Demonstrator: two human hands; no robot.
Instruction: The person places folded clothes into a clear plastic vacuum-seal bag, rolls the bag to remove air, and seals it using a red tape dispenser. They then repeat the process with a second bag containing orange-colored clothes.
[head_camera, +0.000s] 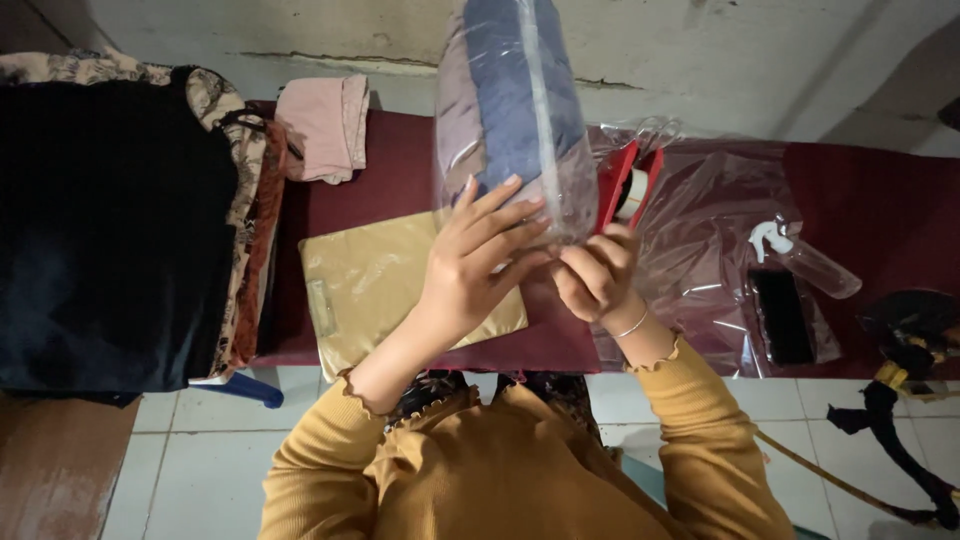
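Glossy clear plastic wraps the folded cloth bundle (515, 110) at upper centre; a matt gold plastic pouch (385, 285) lies on the maroon cloth table cover (860, 195), where crinkled clear film (700, 230) shines beside a red plastic tape dispenser (622, 185)

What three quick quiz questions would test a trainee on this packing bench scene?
1. True or false: both hands touch the clear-wrapped bundle.
2. Which lies under the left hand? A) gold bag B) a black phone C) a pink cloth
3. What stands beside the right hand?

Key: 1 true. 2 A. 3 the red tape dispenser.
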